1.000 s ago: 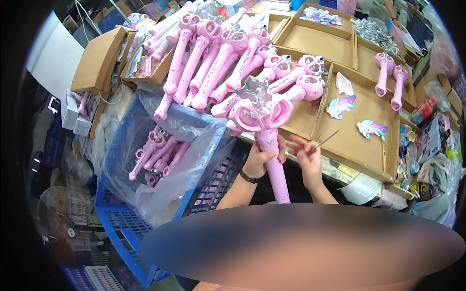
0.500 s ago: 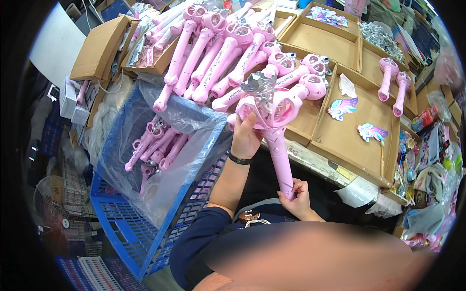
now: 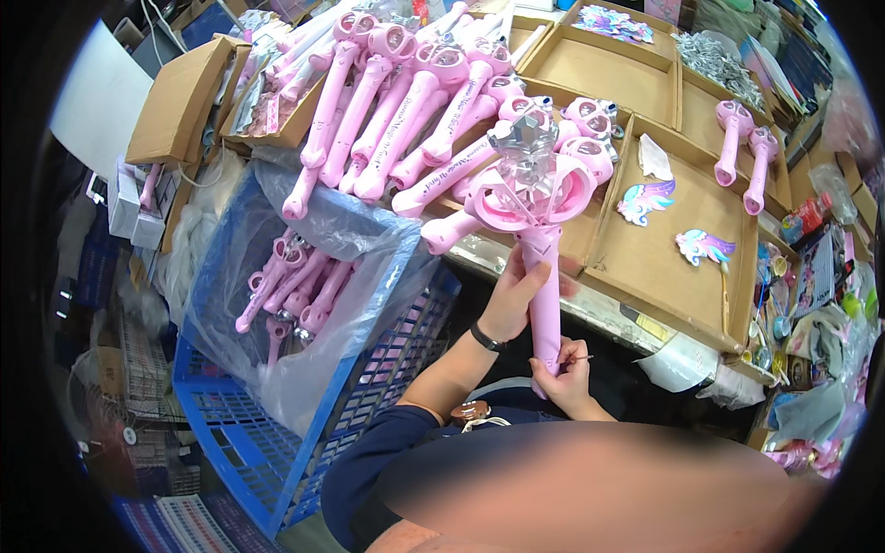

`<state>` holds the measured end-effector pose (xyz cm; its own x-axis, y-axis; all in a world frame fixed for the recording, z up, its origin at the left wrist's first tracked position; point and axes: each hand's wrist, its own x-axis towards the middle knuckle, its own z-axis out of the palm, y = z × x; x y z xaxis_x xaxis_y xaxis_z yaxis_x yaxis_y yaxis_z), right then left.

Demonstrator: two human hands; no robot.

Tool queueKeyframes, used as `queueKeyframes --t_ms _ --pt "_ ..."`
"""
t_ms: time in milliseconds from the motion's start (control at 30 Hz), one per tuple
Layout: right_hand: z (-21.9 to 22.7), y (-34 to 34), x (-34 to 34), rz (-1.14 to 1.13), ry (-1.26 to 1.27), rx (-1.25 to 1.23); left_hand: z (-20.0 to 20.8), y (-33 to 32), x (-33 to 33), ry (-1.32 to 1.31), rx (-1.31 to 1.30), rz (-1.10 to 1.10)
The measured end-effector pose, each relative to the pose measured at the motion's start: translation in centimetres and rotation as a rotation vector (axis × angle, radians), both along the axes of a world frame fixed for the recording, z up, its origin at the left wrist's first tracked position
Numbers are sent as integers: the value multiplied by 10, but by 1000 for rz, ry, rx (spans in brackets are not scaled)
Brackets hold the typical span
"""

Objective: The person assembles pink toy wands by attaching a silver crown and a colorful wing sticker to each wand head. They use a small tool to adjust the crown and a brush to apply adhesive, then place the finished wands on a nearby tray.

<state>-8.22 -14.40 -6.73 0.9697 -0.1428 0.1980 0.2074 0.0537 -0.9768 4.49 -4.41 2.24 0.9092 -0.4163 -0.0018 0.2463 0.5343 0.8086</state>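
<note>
2 hands (image 3: 516, 300) clamped on 1 pink wand (image 3: 546, 309), 2 winged cutouts (image 3: 645, 201), 1 blue crate (image 3: 327, 419) at left

Workshop with heaped pink wands (image 3: 401, 132), parts trays (image 3: 668, 267)

Crate (image 3: 346, 369) (wands (image 3: 300, 281) inside) left of held wand (image 3: 547, 318); wand pile (image 3: 406, 115) behind; trays (image 3: 668, 267) right of pile.

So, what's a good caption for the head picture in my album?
Left hand and right hand hold a pink wand beside a blue crate.
</note>
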Motion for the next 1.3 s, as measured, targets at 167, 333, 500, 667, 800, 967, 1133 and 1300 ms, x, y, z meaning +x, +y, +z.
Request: queueKeyframes --t_ms 167,333,500,667,800,967,1133,1300 --pt "-3 -1 -2 18 26 35 -12 -1 -3 -54 -7 -1" --pt "-5 0 -5 63 -11 15 -2 9 4 -45 -74 -107" --pt "-3 2 -6 140 -64 16 15 22 31 -165 -118 80" --pt "1 2 -3 71 -44 15 7 11 10 -178 37 -20" --pt "3 1 -4 58 -32 -7 -6 10 1 -39 -79 -103" --pt "1 -1 -5 69 -14 -34 -12 11 -1 -5 -142 -79" --pt "-3 -4 -4 86 -22 -55 -3 11 -5 -84 -93 -43" --pt "-5 -3 -8 197 -75 21 6 22 27 -243 -172 96"
